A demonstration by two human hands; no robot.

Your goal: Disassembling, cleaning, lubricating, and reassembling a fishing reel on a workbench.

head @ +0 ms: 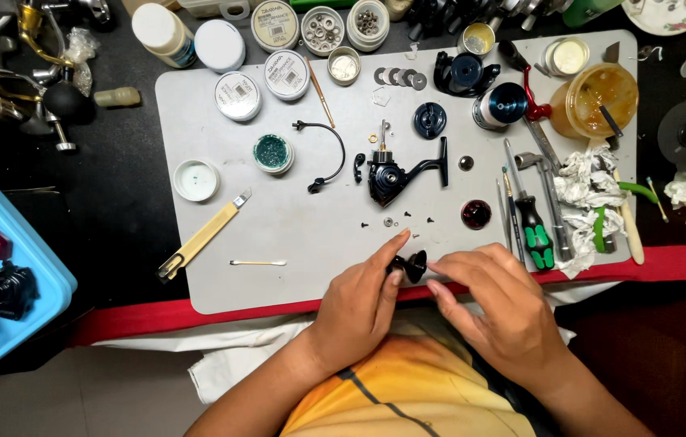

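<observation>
Fingers of the left hand (357, 303) pinched a small black flared reel part (410, 265) at the near edge of the grey mat (278, 243), its long axis lying roughly sideways toward the right hand (495, 303), whose fingertips touched the part's far end with no closed hold. Beyond the grip, away from the person, a few tiny screws (408, 217) and the black reel body (391, 176) lay on the mat, while a green-handled screwdriver (531, 226) rested just right of it; nothing stood between the hands.
</observation>
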